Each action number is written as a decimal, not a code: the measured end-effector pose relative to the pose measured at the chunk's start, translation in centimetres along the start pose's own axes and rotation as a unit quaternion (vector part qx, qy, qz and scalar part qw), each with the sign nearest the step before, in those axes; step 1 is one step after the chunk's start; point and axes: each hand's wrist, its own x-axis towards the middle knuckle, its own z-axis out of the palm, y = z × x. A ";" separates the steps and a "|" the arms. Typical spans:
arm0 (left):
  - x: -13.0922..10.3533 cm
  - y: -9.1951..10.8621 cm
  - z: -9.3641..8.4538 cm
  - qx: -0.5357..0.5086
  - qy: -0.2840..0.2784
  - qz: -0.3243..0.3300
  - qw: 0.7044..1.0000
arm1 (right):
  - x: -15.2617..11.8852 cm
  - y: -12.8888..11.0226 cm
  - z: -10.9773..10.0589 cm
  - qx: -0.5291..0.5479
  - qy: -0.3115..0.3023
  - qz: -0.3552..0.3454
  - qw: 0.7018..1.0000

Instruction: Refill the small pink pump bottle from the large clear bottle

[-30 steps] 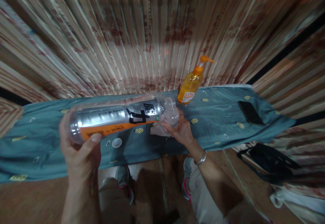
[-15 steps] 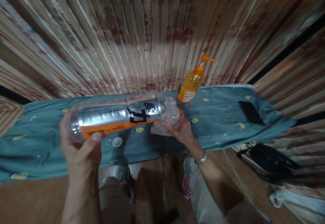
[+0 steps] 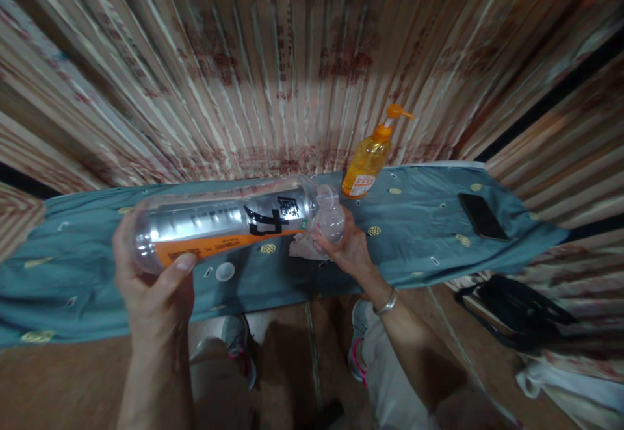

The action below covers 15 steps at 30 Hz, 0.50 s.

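Observation:
My left hand [image 3: 156, 287] is wrapped round the base of a large clear plastic bottle [image 3: 224, 219] with a silver and orange label. The bottle lies nearly level in the air, its neck end pointing right. At that end my right hand [image 3: 351, 245] is closed round a small clear plastic container [image 3: 330, 219], which meets the bottle's mouth; the exact contact is hard to make out. Below them a pale crumpled cloth or tissue [image 3: 307, 248] rests on the teal tablecloth [image 3: 409, 222]. A white round cap [image 3: 225, 272] lies beneath the bottle.
An orange pump bottle [image 3: 365, 164] stands at the back of the table. A black phone [image 3: 481, 216] lies to the right. Striped curtains [image 3: 253, 79] hang behind. On the floor at right are a black bag [image 3: 521, 306] and a white cloth item [image 3: 570, 384].
The large bottle has rolled very slightly in my left hand, shifting the label's lettering a little. Otherwise both hands and the objects hold their places.

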 end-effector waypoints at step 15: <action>0.0 -0.1 -0.1 0.033 -0.018 0.030 0.999 | -0.1 0.5 0.2 0.005 0.009 -0.012 1.000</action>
